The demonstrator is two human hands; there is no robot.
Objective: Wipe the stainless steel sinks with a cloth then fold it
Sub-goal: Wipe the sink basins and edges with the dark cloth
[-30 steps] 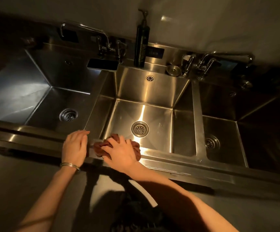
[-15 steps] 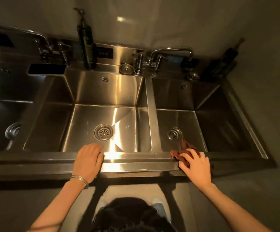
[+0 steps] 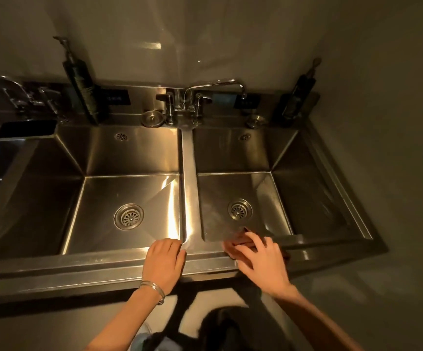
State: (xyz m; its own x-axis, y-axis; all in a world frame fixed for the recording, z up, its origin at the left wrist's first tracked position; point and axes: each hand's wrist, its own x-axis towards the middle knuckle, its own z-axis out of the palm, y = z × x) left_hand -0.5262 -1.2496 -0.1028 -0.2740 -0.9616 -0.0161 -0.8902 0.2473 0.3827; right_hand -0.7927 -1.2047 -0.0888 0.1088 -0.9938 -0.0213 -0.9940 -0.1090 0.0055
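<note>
Cloth [image 3: 238,243], dark reddish brown and crumpled, lies on the front rim of the right sink [image 3: 306,198], at the near edge of that basin, and part of it reaches just over the edge toward the drain. It is under the right hand [image 3: 262,259], which presses down on it with the fingers spread and flat; the hand covers the cloth but does not close around it. The left hand [image 3: 164,262] is empty and rests palm down on the front rim [image 3: 78,262], just beside the steel divider [image 3: 188,186] between the two basins, with the fingers loosely bent. A thin metal bracelet [image 3: 153,290] is on the left wrist. The two hands are near each other but apart. To the left of the divider is the middle sink [image 3: 104,193], with a round drain [image 3: 128,217] in its floor; the right sink has its own drain [image 3: 240,209]. Behind the divider stands a faucet [image 3: 200,96] with its spout turned to the right. A dark pump bottle [image 3: 80,82] stands on the back ledge to the left, and another bottle [image 3: 299,93] stands in the right back corner. The light is dim and warm.
</note>
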